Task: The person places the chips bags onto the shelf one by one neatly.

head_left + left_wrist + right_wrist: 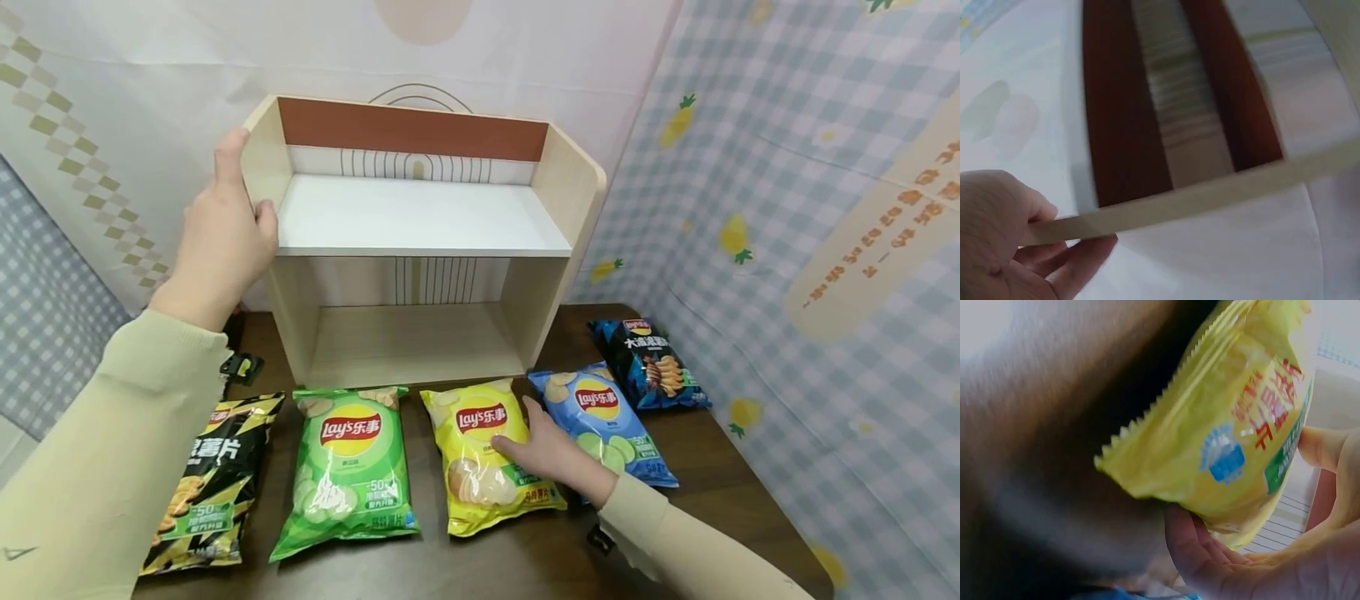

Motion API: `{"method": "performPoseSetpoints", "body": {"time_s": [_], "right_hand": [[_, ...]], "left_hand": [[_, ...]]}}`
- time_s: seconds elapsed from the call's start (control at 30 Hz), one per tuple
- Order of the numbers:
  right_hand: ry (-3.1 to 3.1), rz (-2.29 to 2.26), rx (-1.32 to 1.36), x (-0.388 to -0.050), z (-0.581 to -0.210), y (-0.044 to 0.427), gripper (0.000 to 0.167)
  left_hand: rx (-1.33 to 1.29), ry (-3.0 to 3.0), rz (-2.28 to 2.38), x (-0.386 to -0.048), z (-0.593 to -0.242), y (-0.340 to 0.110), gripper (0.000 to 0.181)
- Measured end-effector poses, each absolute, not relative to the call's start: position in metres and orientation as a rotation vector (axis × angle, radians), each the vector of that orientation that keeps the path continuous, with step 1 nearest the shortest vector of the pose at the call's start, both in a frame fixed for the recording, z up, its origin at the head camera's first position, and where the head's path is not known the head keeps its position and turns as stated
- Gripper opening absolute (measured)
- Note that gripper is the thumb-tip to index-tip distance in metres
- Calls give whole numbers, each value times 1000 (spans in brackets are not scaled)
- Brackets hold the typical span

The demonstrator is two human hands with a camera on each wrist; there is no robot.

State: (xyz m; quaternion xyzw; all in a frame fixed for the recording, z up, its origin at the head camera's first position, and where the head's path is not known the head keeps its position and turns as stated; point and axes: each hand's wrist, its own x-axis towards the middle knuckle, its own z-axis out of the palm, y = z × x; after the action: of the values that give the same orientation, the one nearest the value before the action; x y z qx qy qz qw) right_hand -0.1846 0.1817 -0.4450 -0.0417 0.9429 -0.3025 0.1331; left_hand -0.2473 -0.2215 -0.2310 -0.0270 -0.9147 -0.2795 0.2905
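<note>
My left hand (pixel 227 237) holds the left side panel of a small two-tier wooden shelf (pixel 570 183), with the thumb on one face and fingers on the other, as the left wrist view shows across the panel's edge (pixel 1210 203). On the dark table before the shelf, my right hand (pixel 551 446) grips the right side of a yellow bag of potato chips (pixel 468 433). In the right wrist view, the thumb lies on the front of the yellow bag (pixel 1222 456) and the other fingers (pixel 1188 544) curl at its edge and underside.
A green chip bag (pixel 348 467) and a black-and-gold one (pixel 213 475) lie left of the yellow bag. To its right are a blue chip bag (pixel 607 417) and a dark-blue one (pixel 651 362). Patterned cloth (pixel 750 200) hangs behind and at the sides of the table (pixel 735 500).
</note>
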Motion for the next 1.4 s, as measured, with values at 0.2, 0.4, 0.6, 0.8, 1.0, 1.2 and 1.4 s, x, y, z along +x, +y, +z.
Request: {"method": "performPoseSetpoints", "body": {"time_s": [0.2,0.4,0.6,0.8,1.0,1.2,1.4], "right_hand": [[2616,-988,3,-175,-449,186,113],[2554,-1082,54,-173,-450,185,101],[2464,-1157,17,-174,-452,185,69],[2424,-1193,-3,-175,-455,186,68],[2257,-1312,55,-176,-455,189,65],[2186,-1384,86,-171,-452,192,74],[2227,-1309,57,-162,-450,195,81]], "left_hand": [[-48,-2404,-664,-249,-239,-221,68],[-29,-2397,-642,-249,-238,-221,68],[23,-2445,-665,-251,-234,-220,69],[54,-2461,-713,-253,-237,-220,74],[117,-2483,-756,-255,-238,-221,71],[159,-2494,-742,-255,-239,-219,54],[170,-2449,-748,-254,-241,-220,50]]}}
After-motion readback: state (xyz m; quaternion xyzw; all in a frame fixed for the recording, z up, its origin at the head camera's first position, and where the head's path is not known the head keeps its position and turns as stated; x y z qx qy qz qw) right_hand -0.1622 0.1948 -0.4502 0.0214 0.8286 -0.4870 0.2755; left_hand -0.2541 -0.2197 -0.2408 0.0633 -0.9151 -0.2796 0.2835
